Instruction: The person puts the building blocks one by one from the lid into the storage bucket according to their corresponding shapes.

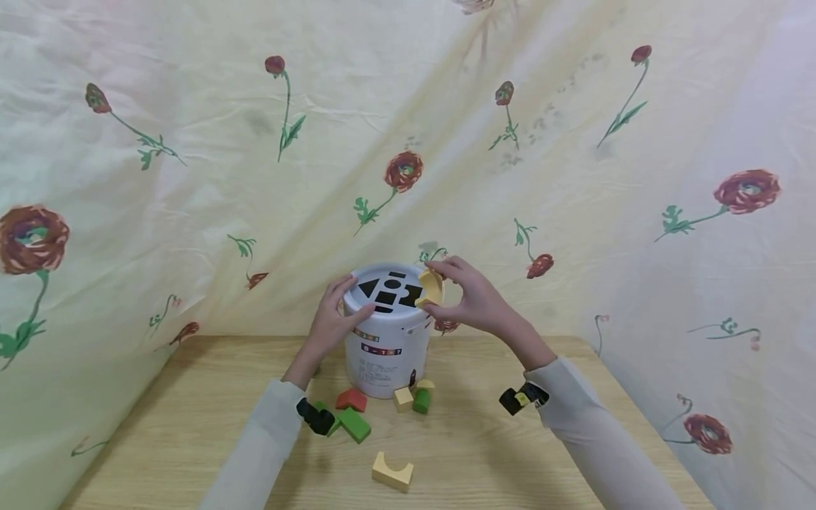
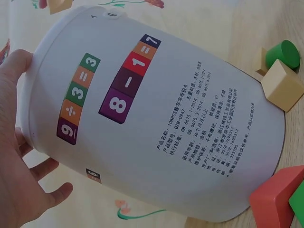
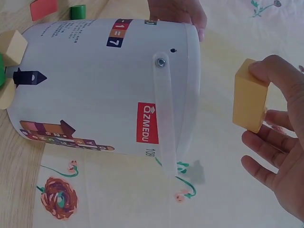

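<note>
A white bucket (image 1: pixel 385 361) stands upright on the table, its lid (image 1: pixel 365 272) cut with several dark shaped holes. My left hand (image 1: pixel 331 319) rests against the left of the rim, thumb at the lid's front edge; in the left wrist view (image 2: pixel 23 190) some of its fingers stand loosely off the bucket. Just above the lid's right edge, my right hand (image 1: pixel 474 297) pinches a yellow arch block (image 1: pixel 431 287) between thumb and fingers. In the right wrist view that block (image 3: pixel 249 97) is apart from the bucket.
Another yellow arch block (image 1: pixel 392 474) lies in front of the bucket. By its base are a red block (image 1: pixel 351 399), green blocks (image 1: pixel 355 425), a cream cube (image 1: pixel 403 399) and a green cylinder (image 1: pixel 421 401). A flowered cloth (image 1: pixel 331 177) hangs behind the table (image 1: pixel 497 453).
</note>
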The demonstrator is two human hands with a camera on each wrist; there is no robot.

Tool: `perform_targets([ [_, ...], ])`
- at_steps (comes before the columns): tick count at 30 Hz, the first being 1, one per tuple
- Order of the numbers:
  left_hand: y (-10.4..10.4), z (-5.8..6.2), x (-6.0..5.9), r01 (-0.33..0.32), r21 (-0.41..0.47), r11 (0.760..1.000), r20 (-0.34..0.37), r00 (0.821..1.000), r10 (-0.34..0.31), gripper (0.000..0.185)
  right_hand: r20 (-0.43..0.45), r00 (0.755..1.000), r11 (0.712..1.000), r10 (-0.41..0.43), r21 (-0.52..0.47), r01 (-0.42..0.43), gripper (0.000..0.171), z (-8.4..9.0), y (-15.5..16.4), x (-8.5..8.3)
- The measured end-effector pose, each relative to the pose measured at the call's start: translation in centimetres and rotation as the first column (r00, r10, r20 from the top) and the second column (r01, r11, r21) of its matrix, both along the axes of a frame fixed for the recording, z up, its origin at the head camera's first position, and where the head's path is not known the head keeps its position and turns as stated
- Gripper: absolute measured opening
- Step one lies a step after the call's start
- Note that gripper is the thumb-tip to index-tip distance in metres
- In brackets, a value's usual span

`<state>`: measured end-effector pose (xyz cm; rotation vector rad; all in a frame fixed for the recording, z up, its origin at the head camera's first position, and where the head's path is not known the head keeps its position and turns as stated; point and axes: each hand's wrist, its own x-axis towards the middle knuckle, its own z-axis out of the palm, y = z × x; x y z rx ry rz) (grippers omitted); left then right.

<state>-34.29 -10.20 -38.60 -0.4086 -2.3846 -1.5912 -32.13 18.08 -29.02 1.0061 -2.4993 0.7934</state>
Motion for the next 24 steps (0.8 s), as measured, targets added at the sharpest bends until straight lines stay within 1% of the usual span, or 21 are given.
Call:
perform_targets([
  [4, 0.0, 0.0, 0.0, 0.006, 0.01, 1.0, -0.006, 1.0, -0.005, 0.079, 0.0, 0.999, 0.999, -0.037, -0.01, 0.037, 0.074, 0.1, -0.3, -1.1],
  [10, 0.0, -0.2, 0.0, 0.009, 0.023, 1.0, -0.015, 1.0, -0.009, 0.079, 0.049, 0.995, 0.996, -0.083, -0.008, 0.083, 0.071, -0.1, -1.0, -2.2],
  [24, 0.0, -0.1, -0.1, 0.018, 0.036, 0.999, -0.002, 1.0, -0.018, 0.079, 0.167, 0.978, 0.992, -0.122, 0.056, 0.115, 0.073, -1.1, -1.9, -4.0],
])
